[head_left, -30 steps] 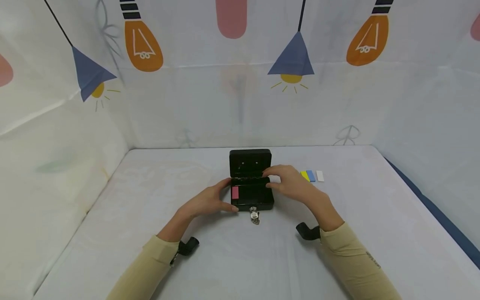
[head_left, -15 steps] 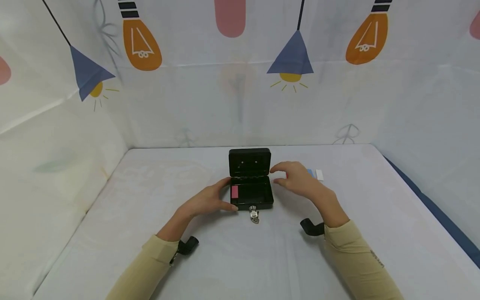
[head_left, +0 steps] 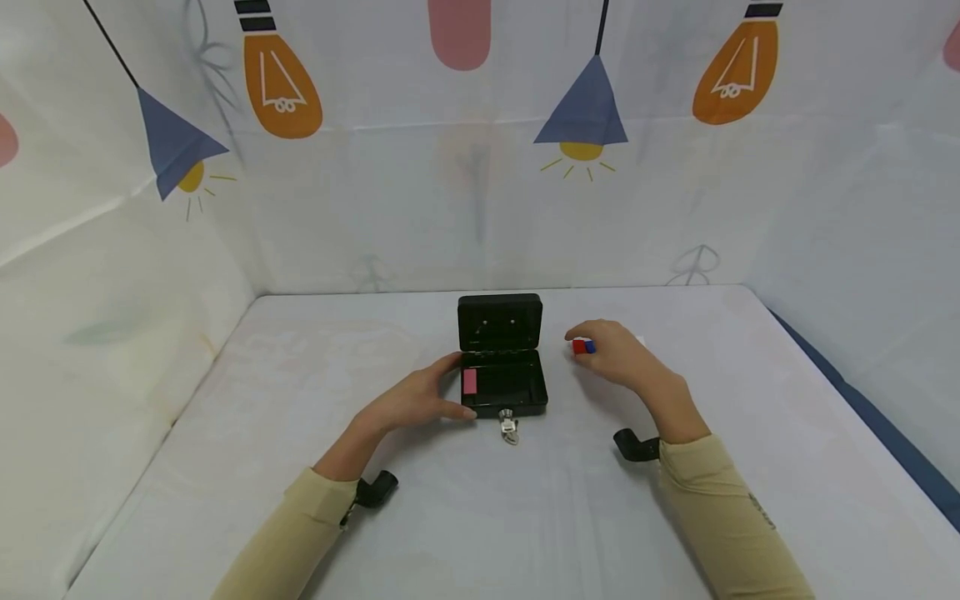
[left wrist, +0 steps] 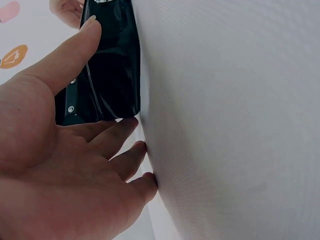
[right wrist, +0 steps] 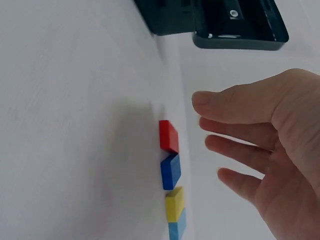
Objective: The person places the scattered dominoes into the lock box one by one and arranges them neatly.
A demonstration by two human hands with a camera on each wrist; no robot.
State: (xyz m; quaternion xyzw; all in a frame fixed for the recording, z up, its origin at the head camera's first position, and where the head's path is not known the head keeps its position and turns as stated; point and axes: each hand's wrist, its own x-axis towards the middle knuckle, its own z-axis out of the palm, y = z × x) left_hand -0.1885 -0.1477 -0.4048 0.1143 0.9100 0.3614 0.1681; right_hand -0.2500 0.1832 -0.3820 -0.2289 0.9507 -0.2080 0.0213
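A small black cash box (head_left: 528, 411) stands with its lid (head_left: 500, 322) raised and a pink block (head_left: 469, 382) inside at the left. My left hand (head_left: 408, 404) holds the box's left end, thumb along the front and fingers at the side and rear corner. To the right of the box, my right hand (head_left: 621, 357) hovers with nothing in its fingers, near a red block (head_left: 578, 347) and a dark blue block (head_left: 590, 347). The right wrist view shows a yellow block (right wrist: 174, 204) and a light blue block (right wrist: 177, 226) in the same row.
Silver keys (head_left: 509, 429) hang at the lock on the box's front. A white table (head_left: 480, 517) carries everything, backed by a white cloth wall (head_left: 360, 208) printed with lamps and bulbs. A black wrist mount (head_left: 636, 445) sticks out from the right sleeve.
My right hand has moved away from the box's right side, rightward to the row of blocks. The red and dark blue blocks now show beside its fingers. My left hand stays put.
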